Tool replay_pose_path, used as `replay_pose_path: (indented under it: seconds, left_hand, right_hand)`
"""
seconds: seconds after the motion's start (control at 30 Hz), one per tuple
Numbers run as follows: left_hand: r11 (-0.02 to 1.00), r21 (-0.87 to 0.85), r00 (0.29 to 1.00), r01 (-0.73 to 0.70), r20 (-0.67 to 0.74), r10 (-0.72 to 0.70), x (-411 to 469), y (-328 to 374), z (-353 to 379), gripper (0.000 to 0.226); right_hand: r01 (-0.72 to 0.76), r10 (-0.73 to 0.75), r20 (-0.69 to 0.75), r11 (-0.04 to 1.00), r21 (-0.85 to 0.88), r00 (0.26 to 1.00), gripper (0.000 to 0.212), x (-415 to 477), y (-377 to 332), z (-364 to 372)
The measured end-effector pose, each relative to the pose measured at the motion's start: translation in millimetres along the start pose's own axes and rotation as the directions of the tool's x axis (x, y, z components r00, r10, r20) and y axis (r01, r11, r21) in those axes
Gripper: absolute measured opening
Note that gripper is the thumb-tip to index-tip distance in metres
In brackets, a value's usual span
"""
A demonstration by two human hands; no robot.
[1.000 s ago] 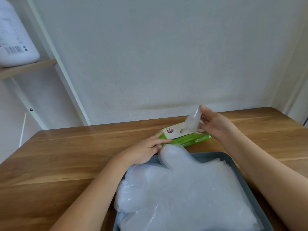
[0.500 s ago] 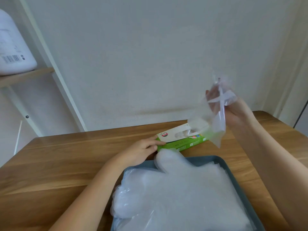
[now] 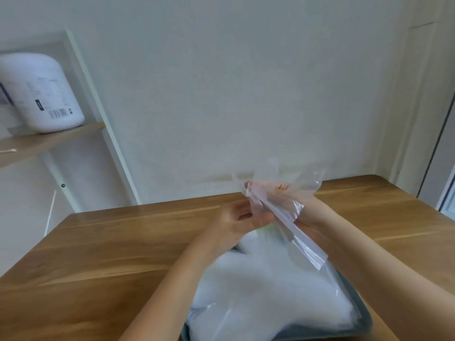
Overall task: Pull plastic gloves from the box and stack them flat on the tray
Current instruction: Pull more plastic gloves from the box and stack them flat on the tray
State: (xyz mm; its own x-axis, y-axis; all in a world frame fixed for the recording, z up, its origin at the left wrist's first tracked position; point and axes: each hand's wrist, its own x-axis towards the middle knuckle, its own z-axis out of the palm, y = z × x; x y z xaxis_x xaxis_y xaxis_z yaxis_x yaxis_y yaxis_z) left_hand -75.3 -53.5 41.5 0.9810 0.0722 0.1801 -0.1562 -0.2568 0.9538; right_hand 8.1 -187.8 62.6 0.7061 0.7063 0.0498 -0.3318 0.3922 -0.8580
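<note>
The left hand pinches 1 glove above the tray, likely to spread it flat. The glove drapes the right hand, whose fingers' grip I cannot tell.

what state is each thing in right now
new glove: folded, crumpled, held in the air
left hand: pinching the new glove
right hand: holding the new glove, draped by it
tray: on the table, loaded
glove stack: lying in the tray, puffy
bottle: upright on the shelf
</note>
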Motion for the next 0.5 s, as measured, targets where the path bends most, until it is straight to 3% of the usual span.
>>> replay_pose_path:
  seconds: [0.1, 0.17, 0.27, 0.33, 0.43, 0.5]
  left_hand:
    - [0.992, -0.052, 0.993, 0.112, -0.043, -0.114, -14.4, -5.4, 6.3, 0.009]
    - [0.948, -0.279, 0.981, 0.154, -0.073, -0.181, -18.0, -5.4, 8.2, 0.011]
    - [0.713, -0.692, 0.959, 0.116, -0.108, -0.262, -19.1, -3.2, 1.8, 0.019]
    - [0.627, -0.774, 0.947, 0.090, -0.129, -0.295, -20.9, -4.2, -4.9, 0.024]
    - [0.614, -0.786, 0.944, 0.072, -0.145, -0.296, -20.9, -6.9, -9.8, 0.024]
    - [0.639, -0.765, 0.946, 0.082, -0.143, -0.293, -20.4, -8.8, -7.8, 0.030]
  right_hand:
    - [0.015, -0.003, 0.099, 0.992, -0.128, 0.995, 0.002, -10.0, 5.2, 5.2]
    - [0.025, -0.018, 0.057, 0.992, -0.124, 0.998, 0.020, -12.0, 2.5, 0.3]
    - [-0.076, 0.064, -0.107, 0.991, -0.107, 0.992, 0.063, -19.8, 2.7, -10.6]
    - [-0.116, 0.113, -0.032, 0.982, -0.152, 0.993, 0.077, -29.3, 5.8, -15.1]
    - [-0.103, 0.141, 0.123, 0.957, -0.272, 0.982, 0.056, -44.8, 14.4, -12.2]
    - [-0.087, 0.120, 0.113, 0.963, -0.257, 0.986, 0.047, -45.8, 19.8, -7.7]
